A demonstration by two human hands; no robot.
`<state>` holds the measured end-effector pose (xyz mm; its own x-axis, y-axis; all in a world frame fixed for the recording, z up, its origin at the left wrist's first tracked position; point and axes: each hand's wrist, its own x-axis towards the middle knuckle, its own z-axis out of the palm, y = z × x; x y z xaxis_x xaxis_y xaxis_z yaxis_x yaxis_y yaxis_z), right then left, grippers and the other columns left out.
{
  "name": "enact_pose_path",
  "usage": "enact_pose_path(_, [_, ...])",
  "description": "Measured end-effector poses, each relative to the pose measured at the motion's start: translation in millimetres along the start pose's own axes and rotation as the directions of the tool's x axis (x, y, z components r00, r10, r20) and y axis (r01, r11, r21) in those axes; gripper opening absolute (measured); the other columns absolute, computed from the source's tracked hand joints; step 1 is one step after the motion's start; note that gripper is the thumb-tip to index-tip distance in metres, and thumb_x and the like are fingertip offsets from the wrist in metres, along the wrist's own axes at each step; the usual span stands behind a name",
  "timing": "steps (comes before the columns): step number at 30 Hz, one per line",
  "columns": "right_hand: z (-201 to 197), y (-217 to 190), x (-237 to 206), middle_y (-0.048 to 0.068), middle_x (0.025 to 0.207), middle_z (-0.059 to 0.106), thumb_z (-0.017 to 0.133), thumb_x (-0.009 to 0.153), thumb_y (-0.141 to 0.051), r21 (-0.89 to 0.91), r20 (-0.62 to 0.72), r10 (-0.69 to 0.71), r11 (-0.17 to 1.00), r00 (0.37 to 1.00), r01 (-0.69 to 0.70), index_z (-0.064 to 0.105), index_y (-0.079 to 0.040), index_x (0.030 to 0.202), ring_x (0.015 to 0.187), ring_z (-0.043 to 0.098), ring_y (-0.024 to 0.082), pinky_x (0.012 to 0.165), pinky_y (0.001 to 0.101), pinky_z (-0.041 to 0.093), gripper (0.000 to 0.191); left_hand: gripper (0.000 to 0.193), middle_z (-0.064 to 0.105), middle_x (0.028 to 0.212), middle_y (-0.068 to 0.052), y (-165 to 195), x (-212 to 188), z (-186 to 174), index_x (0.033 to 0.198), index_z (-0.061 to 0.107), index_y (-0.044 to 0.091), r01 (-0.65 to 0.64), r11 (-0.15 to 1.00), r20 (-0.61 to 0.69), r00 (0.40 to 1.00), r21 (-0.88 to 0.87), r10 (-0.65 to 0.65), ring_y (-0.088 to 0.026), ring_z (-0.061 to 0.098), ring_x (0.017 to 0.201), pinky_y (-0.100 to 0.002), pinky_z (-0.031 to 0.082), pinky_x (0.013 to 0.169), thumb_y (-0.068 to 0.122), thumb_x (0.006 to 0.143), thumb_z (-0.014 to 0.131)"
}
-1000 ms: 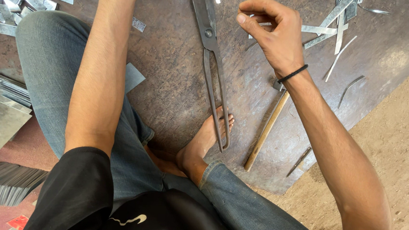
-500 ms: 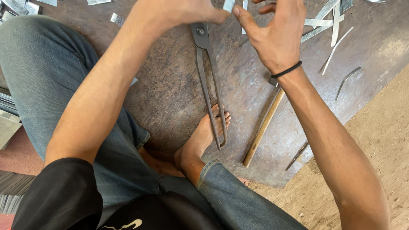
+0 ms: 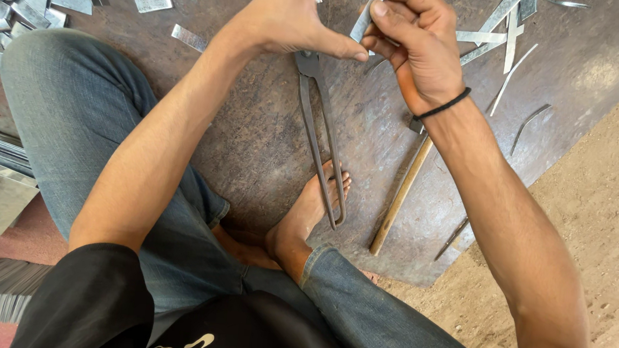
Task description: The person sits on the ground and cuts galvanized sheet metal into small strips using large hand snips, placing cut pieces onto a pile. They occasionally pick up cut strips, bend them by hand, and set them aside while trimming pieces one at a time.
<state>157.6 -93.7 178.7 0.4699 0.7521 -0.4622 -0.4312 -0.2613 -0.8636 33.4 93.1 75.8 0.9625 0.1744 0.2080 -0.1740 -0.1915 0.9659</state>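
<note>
A: Sitting on the dark metal sheet [image 3: 267, 148], you have long shears [image 3: 321, 134] lying by your foot [image 3: 312, 209].

B: And my hands?

A: Your left hand [image 3: 292, 14] and right hand [image 3: 415, 46] both pinch one small metal strip [image 3: 366, 13] above the shears. Its cut edges could nick your fingertips if it slips.
</note>
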Motion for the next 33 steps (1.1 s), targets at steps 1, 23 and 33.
enact_pose_path(1, [1, -2, -1, 0.004, 0.109, 0.072, 0.07, 0.11, -0.01, 0.055, 0.033, 0.007, 0.998, 0.999, -0.009, 0.067, -0.003, 0.124, 0.094, 0.071, 0.012, 0.088, 0.0279, 0.062, 0.016, 0.086, 0.067, 0.128, -0.012, -2, -2, 2, 0.136, 0.059, 0.002, 0.095, 0.989, -0.004, 0.995, -0.116, -0.096, -0.027, 0.067, 0.123, -0.043, 0.054, 0.106, 0.037, 0.072, 0.104])
enact_pose_path(23, [38, 8, -11, 0.007, 0.104, 0.074, 0.072, 0.105, -0.007, 0.15, -0.067, 0.045, 0.988, 0.997, -0.034, 0.066, -0.002, 0.113, 0.093, 0.071, 0.014, 0.084, 0.0311, 0.061, 0.011, 0.059, 0.066, 0.144, -0.01, 19, -2, 13, 0.14, 0.068, 0.007, -0.017, 0.585, 0.064, 0.991, -0.811, 0.117, -0.02, 0.062, 0.14, -0.037, 0.049, 0.125, 0.007, 0.088, 0.095])
enact_pose_path(33, [51, 27, -14, 0.007, 0.114, 0.07, 0.072, 0.104, -0.004, -0.106, -0.069, -0.256, 0.963, 0.964, 0.248, 0.062, 0.003, 0.126, 0.106, 0.072, 0.014, 0.094, 0.0302, 0.064, 0.025, 0.031, 0.076, 0.124, -0.011, 31, -7, 26, 0.121, 0.076, 0.003, 0.017, 0.432, -0.051, 0.988, -0.902, -0.144, -0.018, 0.076, 0.102, -0.034, 0.066, 0.093, 0.024, 0.1, 0.084])
